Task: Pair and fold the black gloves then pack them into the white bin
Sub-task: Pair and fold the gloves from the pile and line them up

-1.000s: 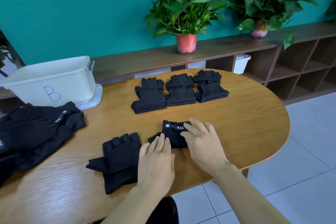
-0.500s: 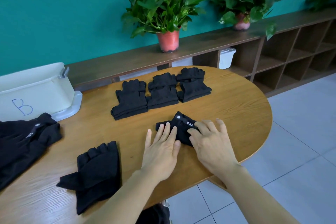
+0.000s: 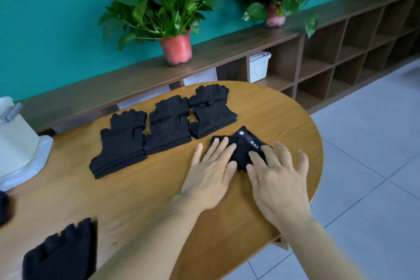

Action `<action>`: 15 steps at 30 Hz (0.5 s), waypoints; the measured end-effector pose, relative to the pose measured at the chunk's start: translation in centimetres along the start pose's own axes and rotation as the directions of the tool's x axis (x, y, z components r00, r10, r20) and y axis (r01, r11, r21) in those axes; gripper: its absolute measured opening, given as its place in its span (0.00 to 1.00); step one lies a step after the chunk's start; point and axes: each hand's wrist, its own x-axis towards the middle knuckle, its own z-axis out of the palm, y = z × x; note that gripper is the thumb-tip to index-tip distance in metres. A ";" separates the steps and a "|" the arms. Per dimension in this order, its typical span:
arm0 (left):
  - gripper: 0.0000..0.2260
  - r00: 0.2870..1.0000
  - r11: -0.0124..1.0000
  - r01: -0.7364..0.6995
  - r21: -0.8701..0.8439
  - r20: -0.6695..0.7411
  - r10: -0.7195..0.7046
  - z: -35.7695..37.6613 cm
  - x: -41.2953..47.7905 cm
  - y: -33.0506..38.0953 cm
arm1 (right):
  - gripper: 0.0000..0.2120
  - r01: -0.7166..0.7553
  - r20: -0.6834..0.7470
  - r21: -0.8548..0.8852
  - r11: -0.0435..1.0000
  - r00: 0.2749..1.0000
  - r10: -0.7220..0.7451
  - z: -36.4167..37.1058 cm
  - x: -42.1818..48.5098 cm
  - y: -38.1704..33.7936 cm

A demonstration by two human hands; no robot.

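Both hands, left hand (image 3: 210, 176) and right hand (image 3: 278, 179), press straight, spread fingers on a seemingly folded black glove (image 3: 242, 150) on the worktop (image 3: 141, 193).

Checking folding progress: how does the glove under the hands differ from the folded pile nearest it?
The glove shows a white 5.11 label; the folded pile shows none. Left hand and right hand press the glove; the pile lies untouched. Both are black, on the table.
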 end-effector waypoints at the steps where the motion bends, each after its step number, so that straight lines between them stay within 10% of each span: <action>1: 0.26 1.000 1.000 -0.014 -0.003 0.001 0.014 0.1 0.7 -0.1 | 0.20 -0.015 0.016 -0.010 1.000 1.000 0.016 0.2 0.2 0.1; 15: 0.25 0.996 0.993 -0.062 0.102 -0.061 0.069 0.4 3.9 -0.6 | 0.25 -0.097 0.075 -0.040 0.994 0.992 0.100 0.9 1.4 0.1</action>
